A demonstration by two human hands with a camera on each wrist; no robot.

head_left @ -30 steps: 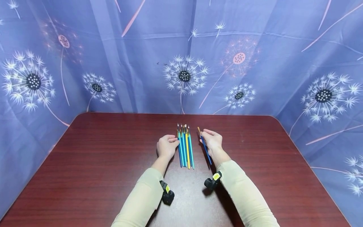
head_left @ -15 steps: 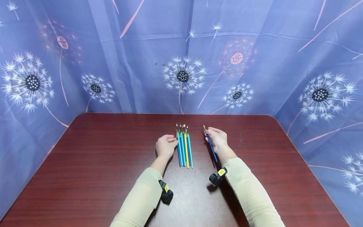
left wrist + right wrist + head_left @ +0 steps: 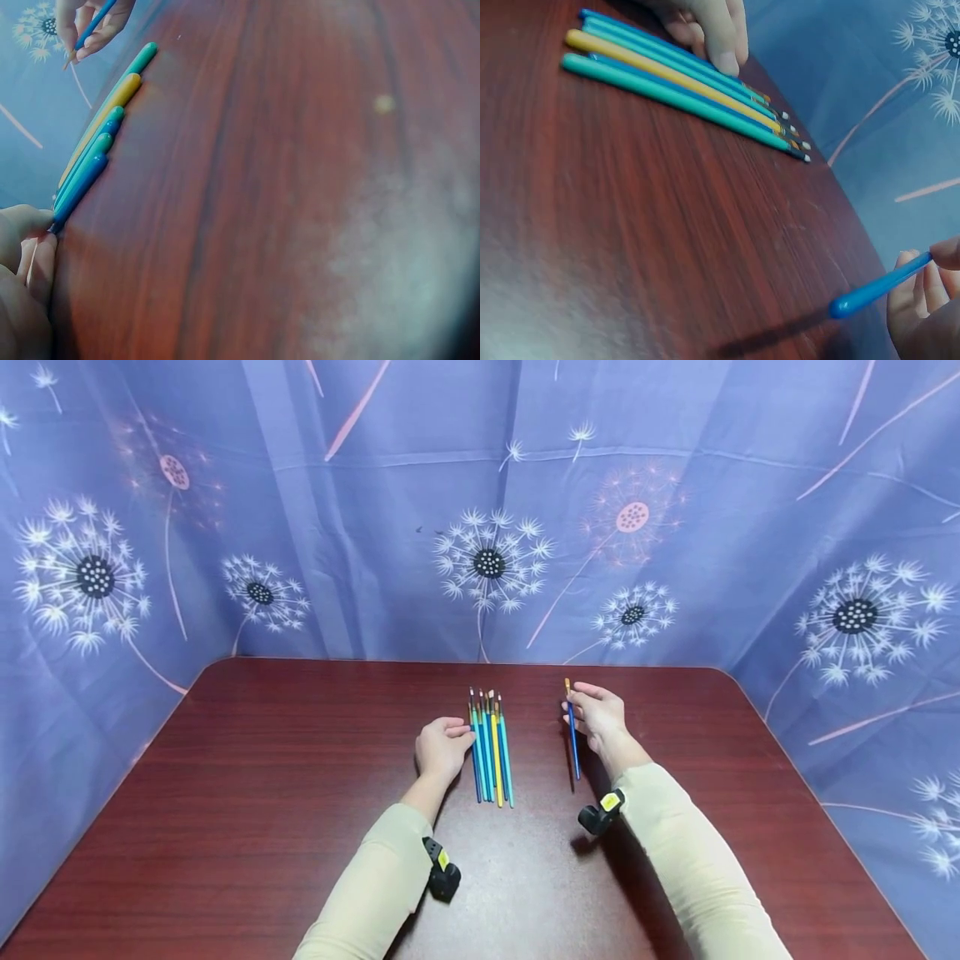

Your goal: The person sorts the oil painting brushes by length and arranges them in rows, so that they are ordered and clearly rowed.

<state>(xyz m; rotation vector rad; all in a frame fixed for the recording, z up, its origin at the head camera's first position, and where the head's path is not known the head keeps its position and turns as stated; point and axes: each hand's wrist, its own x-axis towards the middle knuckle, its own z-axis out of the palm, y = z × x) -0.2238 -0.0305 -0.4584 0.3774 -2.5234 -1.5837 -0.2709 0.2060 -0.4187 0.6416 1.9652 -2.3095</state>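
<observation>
Several paintbrushes lie side by side in a row on the table, bristles pointing away; their handles are teal, dark blue and, on one yellow paintbrush (image 3: 496, 760), yellow. My left hand (image 3: 442, 750) is at the row's left edge, thumb and fingertip pinching the outermost dark blue paintbrush (image 3: 84, 187) near its bristle end. To the right of the row, my right hand (image 3: 603, 720) pinches a single blue paintbrush (image 3: 573, 743) between thumb and fingers near its tan bristles. This brush is held above the table, its handle end (image 3: 847, 306) over its own shadow.
The dark red wooden table (image 3: 262, 793) reaches back to a blue curtain (image 3: 375, 543) printed with dandelions, which also hangs at both sides. A small black camera sits on each wrist, the right wrist camera (image 3: 600, 814) low over the tabletop.
My right hand has moved to the right and slightly away with the blue paintbrush, which has turned more upright in the head view. The left hand and the row have stayed in place.
</observation>
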